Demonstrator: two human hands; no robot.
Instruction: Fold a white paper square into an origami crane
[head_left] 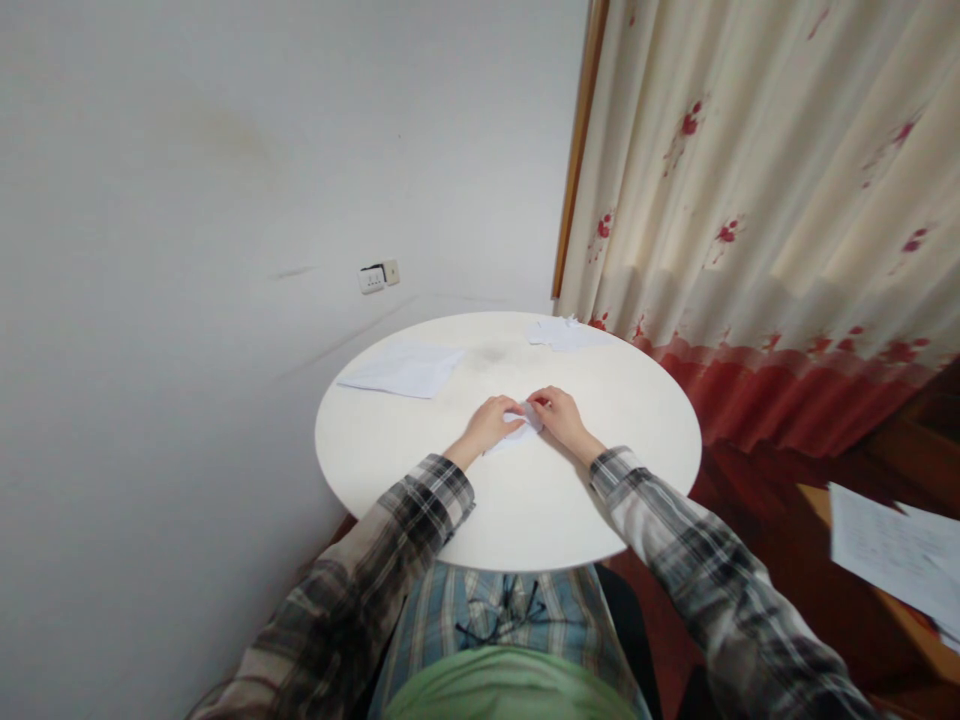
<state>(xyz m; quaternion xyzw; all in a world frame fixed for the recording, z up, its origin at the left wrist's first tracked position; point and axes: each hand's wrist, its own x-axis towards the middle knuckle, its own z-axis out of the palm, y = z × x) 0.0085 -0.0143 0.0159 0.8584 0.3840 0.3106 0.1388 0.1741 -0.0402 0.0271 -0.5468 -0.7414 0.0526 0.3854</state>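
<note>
A small piece of white paper lies between my two hands near the middle of the round white table. It looks folded, though its exact shape is partly covered by my fingers. My left hand is closed on the paper's left side, thumb and fingers pinching it. From the right, my right hand pinches the upper right edge of the same paper with bent fingers. Both hands rest close to the tabletop, a short gap apart.
Flat white sheets lie at the table's back left. More white paper pieces are at the back edge. A wall with a socket stands at left, a flowered curtain at right. Written sheets lie on a wooden surface, lower right.
</note>
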